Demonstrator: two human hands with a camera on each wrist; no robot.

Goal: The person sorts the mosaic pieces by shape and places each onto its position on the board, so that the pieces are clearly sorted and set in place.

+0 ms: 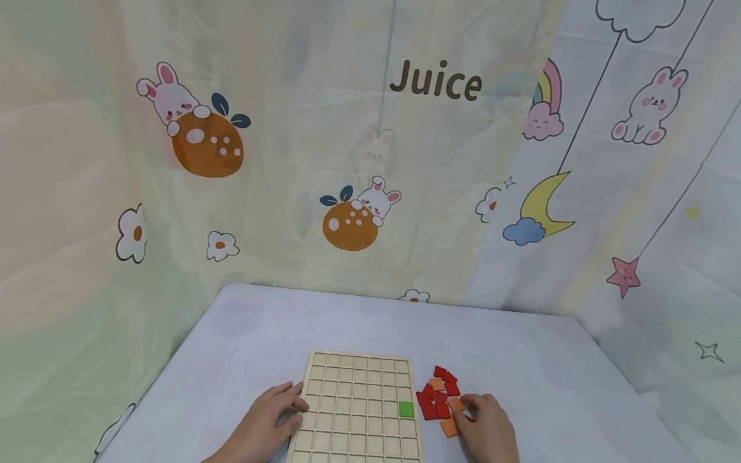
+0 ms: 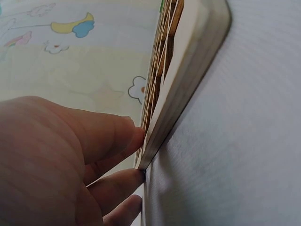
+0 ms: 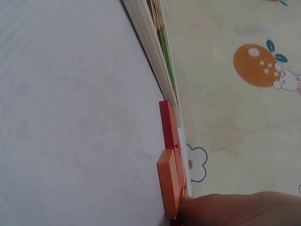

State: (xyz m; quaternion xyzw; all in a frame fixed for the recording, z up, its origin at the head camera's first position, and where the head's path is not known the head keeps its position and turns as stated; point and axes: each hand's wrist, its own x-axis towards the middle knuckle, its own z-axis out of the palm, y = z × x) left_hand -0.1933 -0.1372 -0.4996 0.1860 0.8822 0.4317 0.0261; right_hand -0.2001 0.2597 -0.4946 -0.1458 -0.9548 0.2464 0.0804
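A pale wooden grid board (image 1: pixel 353 408) lies on the table with a green square tile (image 1: pixel 407 409) in one cell near its right edge. My left hand (image 1: pixel 271 419) rests at the board's left edge, its loosely extended fingertips touching the side in the left wrist view. Right of the board is a loose group of red tiles (image 1: pixel 428 410) and orange tiles. My right hand (image 1: pixel 488 429) has thumb and forefinger at opposite edges of an orange tile (image 1: pixel 456 404), pinching it. Another orange tile (image 3: pixel 168 181) stands out in the right wrist view, close by a fingertip.
A white cloth covers the table (image 1: pixel 538 360), and its far edge meets a hanging curtain (image 1: pixel 278 257) printed with rabbits, fruit and flowers. A further orange tile (image 1: pixel 437 384) lies among the red ones at the far end of the group.
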